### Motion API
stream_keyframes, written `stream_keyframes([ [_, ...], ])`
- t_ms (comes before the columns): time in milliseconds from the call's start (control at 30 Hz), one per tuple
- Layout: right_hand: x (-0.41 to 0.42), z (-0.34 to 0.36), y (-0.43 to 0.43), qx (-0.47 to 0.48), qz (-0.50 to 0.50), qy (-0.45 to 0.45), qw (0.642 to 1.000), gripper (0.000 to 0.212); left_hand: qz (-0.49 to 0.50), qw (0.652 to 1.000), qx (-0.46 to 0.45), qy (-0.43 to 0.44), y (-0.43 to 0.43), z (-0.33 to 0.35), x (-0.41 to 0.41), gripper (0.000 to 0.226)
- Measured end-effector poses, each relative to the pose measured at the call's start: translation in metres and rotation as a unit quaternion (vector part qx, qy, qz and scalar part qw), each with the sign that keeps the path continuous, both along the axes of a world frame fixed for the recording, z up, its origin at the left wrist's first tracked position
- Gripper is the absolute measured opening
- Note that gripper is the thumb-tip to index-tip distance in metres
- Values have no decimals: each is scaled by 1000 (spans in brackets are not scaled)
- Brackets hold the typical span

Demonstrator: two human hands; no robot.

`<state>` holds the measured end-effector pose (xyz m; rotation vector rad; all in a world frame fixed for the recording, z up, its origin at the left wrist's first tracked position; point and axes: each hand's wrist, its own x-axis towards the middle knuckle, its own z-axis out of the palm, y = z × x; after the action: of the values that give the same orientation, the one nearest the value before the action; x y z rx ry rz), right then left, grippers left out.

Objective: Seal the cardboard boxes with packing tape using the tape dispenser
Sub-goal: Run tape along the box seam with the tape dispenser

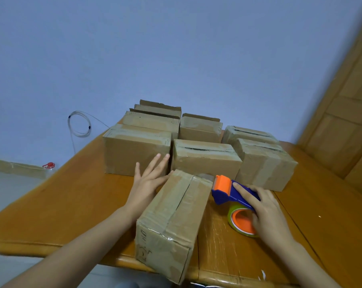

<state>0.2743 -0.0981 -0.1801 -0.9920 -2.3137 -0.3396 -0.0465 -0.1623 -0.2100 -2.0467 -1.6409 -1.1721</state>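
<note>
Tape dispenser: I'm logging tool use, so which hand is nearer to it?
Right. The right hand holds the tape dispenser; the left hand touches the nearest cardboard box on its opposite side, fingers straight.

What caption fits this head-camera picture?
A person's left hand rests against the nearest cardboard box while the right hand holds the tape dispenser.

We cannot read the scrawl on the end face of the near box (171, 223). Our right hand (269, 215) covers the handle and part of the roll of the tape dispenser (227, 194). Back-row boxes (157, 115) half hidden behind front row (205, 161); red-capped item (49, 165) too small to identify.
</note>
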Motion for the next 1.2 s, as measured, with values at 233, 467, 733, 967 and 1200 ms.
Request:
stream_keyframes([
  [233,-2,4,-7,-10,-28,-2,1000,100,68,983,-171,-5,-21,36,-8,27],
  [467,-6,-3,-21,-30,-49,10,998,106,24,974,-211,-79,-44,129,28,27],
  [733,-33,-2,-61,-40,-36,25,998,105,119,892,-376,223,-76,123,96,82],
  [967,-55,3,-88,-72,-40,-7,997,102,112,897,-371,214,-91,106,67,70],
  [1200,-70,19,-100,-199,25,-56,978,82,132,906,-344,208,-103,94,42,70],
])
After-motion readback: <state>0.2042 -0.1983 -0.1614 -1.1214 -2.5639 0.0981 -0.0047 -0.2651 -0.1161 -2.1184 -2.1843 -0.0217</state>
